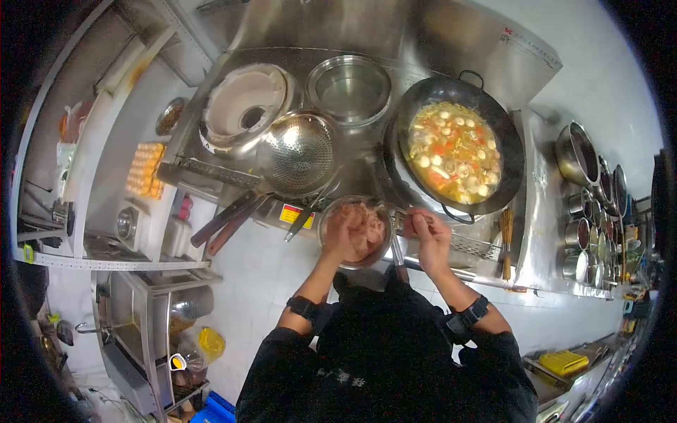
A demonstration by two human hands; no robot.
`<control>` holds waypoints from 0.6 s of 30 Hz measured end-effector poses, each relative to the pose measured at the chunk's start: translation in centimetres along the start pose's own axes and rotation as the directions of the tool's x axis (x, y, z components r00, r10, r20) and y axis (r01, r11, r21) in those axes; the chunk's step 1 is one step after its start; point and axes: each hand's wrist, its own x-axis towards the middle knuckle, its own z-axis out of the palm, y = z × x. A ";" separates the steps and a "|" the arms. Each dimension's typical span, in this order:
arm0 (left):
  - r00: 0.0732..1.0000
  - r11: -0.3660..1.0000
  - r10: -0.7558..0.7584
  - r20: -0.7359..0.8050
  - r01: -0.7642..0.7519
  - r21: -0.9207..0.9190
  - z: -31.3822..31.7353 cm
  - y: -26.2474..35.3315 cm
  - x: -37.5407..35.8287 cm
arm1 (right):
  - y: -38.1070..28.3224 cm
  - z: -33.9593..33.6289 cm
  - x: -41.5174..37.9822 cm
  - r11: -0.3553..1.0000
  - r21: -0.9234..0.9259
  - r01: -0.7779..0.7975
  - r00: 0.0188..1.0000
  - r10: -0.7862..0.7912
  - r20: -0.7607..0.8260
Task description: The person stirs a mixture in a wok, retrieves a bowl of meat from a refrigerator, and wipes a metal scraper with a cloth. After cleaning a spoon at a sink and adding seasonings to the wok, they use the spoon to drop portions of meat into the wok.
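A metal bowl (386, 252) of pale pink raw meat (368, 229) stands at the stove's front edge, close to my body. My left hand (340, 241) reaches into the bowl from the left, its fingers curled against the meat and partly hidden. Just beyond the right rim is my right hand (429, 238), closed with thumb and fingers pinched; what lies between them is too small to make out. To the right, a black wok (509, 158) holds a yellowish soup (455, 151) with round white pieces and red bits. A metal handle (399, 261) runs down between the bowl and my right hand.
A perforated strainer (300, 151) and a pan of clear liquid (349, 88) sit left of the wok, beside a round burner (247, 102). A bamboo brush (507, 240) hangs at the front right. Several metal pots (578, 231) line the right counter. Eggs (146, 170) are on the left shelf.
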 end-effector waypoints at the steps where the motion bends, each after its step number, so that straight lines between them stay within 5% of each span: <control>1: 0.987 0.932 -0.159 0.019 0.156 -0.328 0.1 0.2 0.0 | 0.3 -0.1 0.1 1.000 0.000 0.021 1.000 -0.021 0.011; 4: 0.988 0.987 -0.149 -0.030 0.146 -0.073 -0.8 -1.2 0.6 | 0.3 0.4 -0.1 1.000 -0.017 0.016 0.999 -0.015 0.032; 7: 0.998 0.982 0.029 -0.053 -0.019 0.186 -1.4 -2.8 1.1 | 1.2 0.4 -0.2 0.997 -0.075 0.033 0.997 -0.028 0.065; 10: 0.947 0.731 0.320 -0.001 -0.246 0.636 0.4 -0.7 -0.2 | 1.2 0.4 -0.2 0.989 -0.139 0.058 0.995 -0.046 0.091; 13: 0.950 0.805 0.313 -0.021 -0.253 0.536 -2.0 -4.0 1.8 | 1.0 0.6 -0.1 0.990 -0.115 0.077 0.995 -0.068 0.079; 16: 0.964 0.808 0.259 0.058 -0.250 0.533 0.1 -0.7 0.1 | 0.6 0.7 -0.1 0.994 -0.059 0.094 0.993 -0.090 0.072; 18: 0.997 0.994 0.077 -0.011 -0.076 0.075 -1.5 -3.1 1.7 | 0.5 0.6 -0.1 0.994 -0.056 0.093 0.994 -0.089 0.070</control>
